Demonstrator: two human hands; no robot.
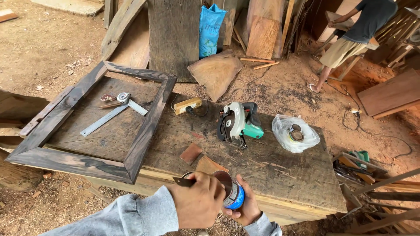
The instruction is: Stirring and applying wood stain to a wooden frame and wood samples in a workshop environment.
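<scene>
My right hand (249, 212) grips an open round can (231, 191) with a blue label, holding it from below at the near edge of the wooden workbench (280, 170). My left hand (197, 203) is closed around a small flat dark blade (181, 181) whose tip sticks out to the left, and it rests over the can's mouth. The can's contents look dark brown. Two small flat wood pieces (191, 153) lie on the bench just beyond my hands.
A dark mitred wooden frame (146, 126) lies on the left of the bench with a metal square (109, 118) and tape measure (124, 97) inside. A circular saw (238, 122), a power strip (187, 105) and a clear plastic bag (294, 133) sit farther back. Another person (354, 35) stands at the top right.
</scene>
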